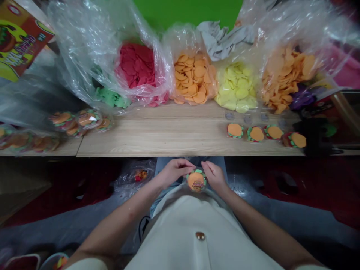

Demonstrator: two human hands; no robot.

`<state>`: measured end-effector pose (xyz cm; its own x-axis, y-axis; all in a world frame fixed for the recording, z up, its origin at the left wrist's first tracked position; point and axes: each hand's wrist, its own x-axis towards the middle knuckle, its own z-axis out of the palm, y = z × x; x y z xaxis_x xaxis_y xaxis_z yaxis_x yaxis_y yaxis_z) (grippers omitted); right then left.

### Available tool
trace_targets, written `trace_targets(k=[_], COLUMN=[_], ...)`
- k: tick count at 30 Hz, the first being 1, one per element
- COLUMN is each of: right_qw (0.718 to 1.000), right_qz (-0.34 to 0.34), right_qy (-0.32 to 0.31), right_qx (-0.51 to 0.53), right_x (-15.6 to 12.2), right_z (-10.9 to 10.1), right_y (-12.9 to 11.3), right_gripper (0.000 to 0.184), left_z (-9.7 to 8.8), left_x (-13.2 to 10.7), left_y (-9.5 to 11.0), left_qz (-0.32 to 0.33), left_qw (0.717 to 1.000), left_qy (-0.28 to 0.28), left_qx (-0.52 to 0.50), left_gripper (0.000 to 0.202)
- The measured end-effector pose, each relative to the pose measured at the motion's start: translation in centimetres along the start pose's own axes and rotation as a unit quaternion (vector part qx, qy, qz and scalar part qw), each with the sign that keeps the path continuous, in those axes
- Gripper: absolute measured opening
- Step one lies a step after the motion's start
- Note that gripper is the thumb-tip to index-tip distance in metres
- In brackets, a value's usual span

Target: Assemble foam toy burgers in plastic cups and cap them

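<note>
Between my hands, in front of my lap and below the bench edge, is a small mock burger (pixel 196 181) with an orange bun, a green frilled layer and a printed label, seemingly in see-through packaging. My left hand (pixel 178 171) pinches it at its upper left edge. On the upper right side, the bent fingers of my right hand (pixel 214 175) are closed at its edge. Exactly what the fingertips grip, burger or film, is too small to tell. To the right on the bench, several similar burgers (pixel 235 130) stand in a row, with small transparent pieces (pixel 229 115) behind them.
Along the back of the wooden bench (pixel 146 131) sit plastic bags of red pieces (pixel 137 65), orange discs (pixel 194 77), yellow discs (pixel 236 85) and green pieces (pixel 112 98). Wrapped burgers (pixel 89 118) are piled at left, below a printed box (pixel 21 41). A black object (pixel 317 137) stands right.
</note>
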<state>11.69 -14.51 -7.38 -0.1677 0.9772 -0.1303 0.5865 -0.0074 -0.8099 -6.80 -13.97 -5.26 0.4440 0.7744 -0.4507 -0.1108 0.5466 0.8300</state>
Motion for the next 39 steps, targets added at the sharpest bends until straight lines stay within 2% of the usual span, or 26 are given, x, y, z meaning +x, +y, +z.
trace_targets(k=[2, 5, 8, 10, 12, 14, 17, 19, 22, 25, 28, 31, 33, 35, 39], right_qw=[0.997, 0.982, 0.957, 0.942, 0.946, 0.959, 0.975, 0.975, 0.968, 0.966, 0.971, 0.980, 0.978, 0.970, 0.942], right_qz=[-0.017, -0.046, -0.030, -0.005, 0.003, -0.007, -0.008, -0.003, -0.028, -0.041, -0.046, -0.030, -0.029, -0.061, -0.112], right_qy=[-0.066, -0.177, -0.290, -0.333, -0.317, -0.276, -0.216, -0.214, -0.247, -0.253, -0.232, -0.190, -0.205, -0.235, -0.312], right_qx=[-0.031, -0.056, -0.008, 0.038, 0.062, 0.063, 0.057, 0.060, 0.047, 0.037, 0.042, 0.040, 0.032, 0.002, -0.058], right_x=[-0.3, -0.4, 0.1, 0.2, 0.0, -0.4, -0.7, -0.6, 0.0, 0.1, -0.8, -2.1, -2.3, -1.6, 0.8], right_z=[-0.2, -1.0, -1.8, -2.0, -1.9, -1.5, -0.8, -0.5, 0.0, 0.5, 1.0, 0.9, 0.3, -0.5, -1.7], right_y=[-0.4, -0.7, -0.6, -0.2, 0.2, 0.6, 0.6, 0.2, -0.5, -1.1, -1.0, -0.5, -0.3, -0.6, -2.2], right_gripper=[0.040, 0.037, 0.041, 0.044, 0.045, 0.045, 0.045, 0.044, 0.039, 0.037, 0.039, 0.039, 0.039, 0.037, 0.031], left_z=[-0.9, -1.4, -1.0, -0.3, 0.3, 0.6, 0.0, -0.9, -2.2, -2.6, -2.4, -2.1, -1.9, -1.7, -1.3], left_x=[0.4, 0.5, 0.1, -0.5, -1.1, -1.4, -0.9, 0.0, 1.2, 1.3, 0.1, -1.7, -2.5, -2.6, -2.0], left_y=[0.5, 0.3, -0.4, -1.0, -1.6, -2.0, -1.7, -1.2, -0.3, 0.3, 0.1, -1.0, -1.9, -2.4, -2.1], left_qz=[-0.023, -0.064, -0.087, -0.097, -0.086, -0.065, -0.047, -0.052, -0.091, -0.118, -0.090, -0.065, -0.072, -0.080, -0.066], left_qw=[0.999, 0.995, 0.994, 0.993, 0.991, 0.990, 0.990, 0.993, 0.992, 0.987, 0.992, 0.995, 0.992, 0.987, 0.992], left_qy=[-0.042, -0.076, -0.065, -0.040, -0.017, 0.000, 0.016, -0.009, -0.076, -0.109, -0.087, -0.030, 0.010, 0.026, -0.002], left_qx=[0.022, 0.005, -0.033, -0.063, -0.097, -0.128, -0.135, -0.101, -0.035, 0.003, -0.027, -0.064, -0.102, -0.138, -0.111], left_gripper=[0.027, 0.028, 0.030, 0.029, 0.029, 0.030, 0.032, 0.032, 0.031, 0.029, 0.031, 0.033, 0.033, 0.032, 0.031])
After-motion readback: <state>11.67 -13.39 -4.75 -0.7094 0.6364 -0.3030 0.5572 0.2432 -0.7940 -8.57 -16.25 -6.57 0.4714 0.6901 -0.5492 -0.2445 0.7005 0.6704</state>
